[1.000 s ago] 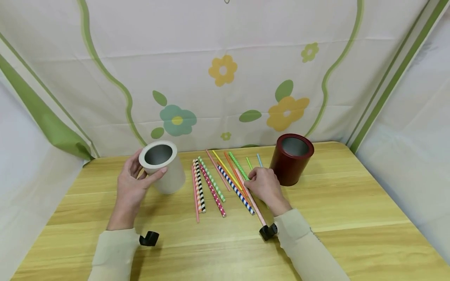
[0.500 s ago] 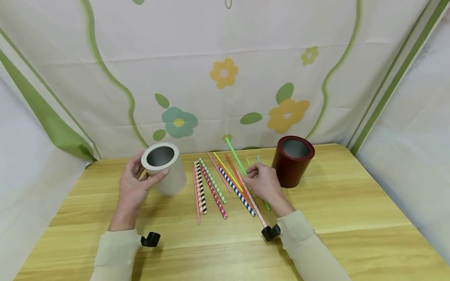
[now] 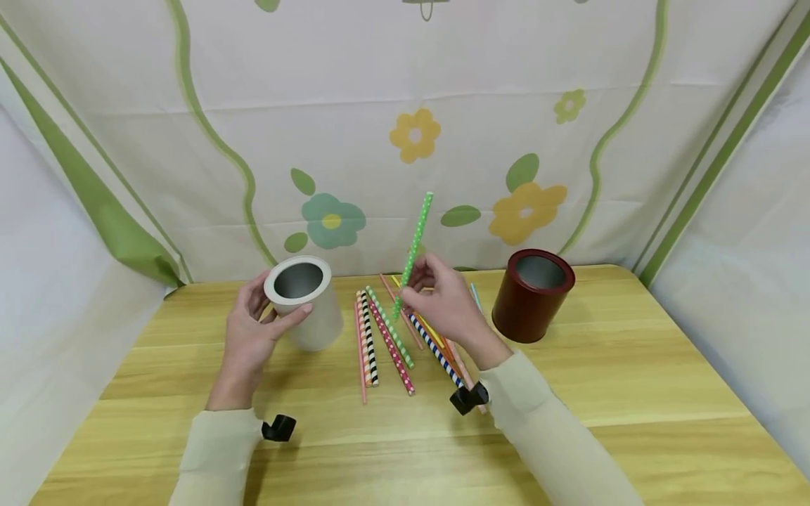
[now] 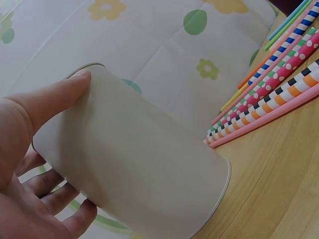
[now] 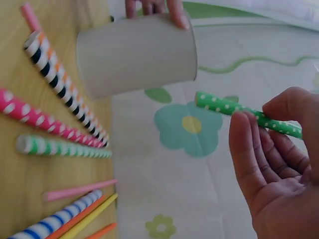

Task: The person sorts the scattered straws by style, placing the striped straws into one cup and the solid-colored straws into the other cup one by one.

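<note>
One green dotted straw [image 3: 417, 239] just came up off the worktop [image 3: 329, 464], pinched in the right hand [image 3: 441, 299] with its top leaning toward one o'clock, so it's clear of the others now. Left hand [image 3: 254, 334] is gripping the white can [image 3: 323, 325] at nine o'clock from it, loose straws [image 3: 391, 348] kinda in the way between, and a dark red can [image 3: 525, 309] sits at three.

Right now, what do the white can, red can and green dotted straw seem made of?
White can: probably metal, given its grey interior; matte outside. Red can: likely metal, same interior; glossier outside. Green dotted straw: perhaps paper or plastic, smooth; dots look printed.
</note>
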